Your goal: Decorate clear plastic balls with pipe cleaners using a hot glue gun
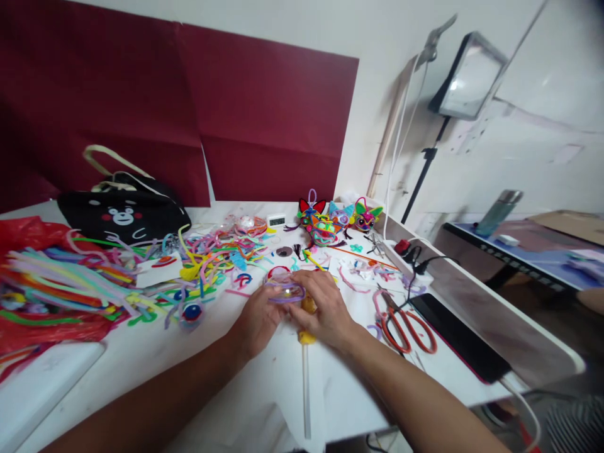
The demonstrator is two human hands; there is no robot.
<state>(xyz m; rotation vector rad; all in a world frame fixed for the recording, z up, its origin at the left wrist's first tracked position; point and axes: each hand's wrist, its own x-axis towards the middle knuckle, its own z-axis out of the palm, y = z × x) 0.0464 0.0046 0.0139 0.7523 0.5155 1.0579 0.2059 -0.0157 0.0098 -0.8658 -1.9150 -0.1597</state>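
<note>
At the middle of the table, my left hand (pixel 257 322) and my right hand (pixel 325 306) are closed around a clear, rounded plastic piece (pixel 289 291) edged with purple pipe cleaner. My left fingers grip its left side, while my right fingers bend over its right side. Below my right hand lies a yellow glue gun (pixel 306 338), partly hidden, with a pale glue stick (pixel 306 390) pointing toward me. A red pipe-cleaner loop (pixel 278 271) shows just behind the clear piece. Orange-handled scissors (pixel 401 327) rest to the right of my right hand.
Loose pipe cleaners (pixel 66 277) pile up at the left on red plastic. A black bag (pixel 123 217) stands behind them. Several colourful pipe-cleaner heads (pixel 325 229) sit at the back. A phone (pixel 457 336) and a power strip (pixel 408 258) with cables lie along the right edge.
</note>
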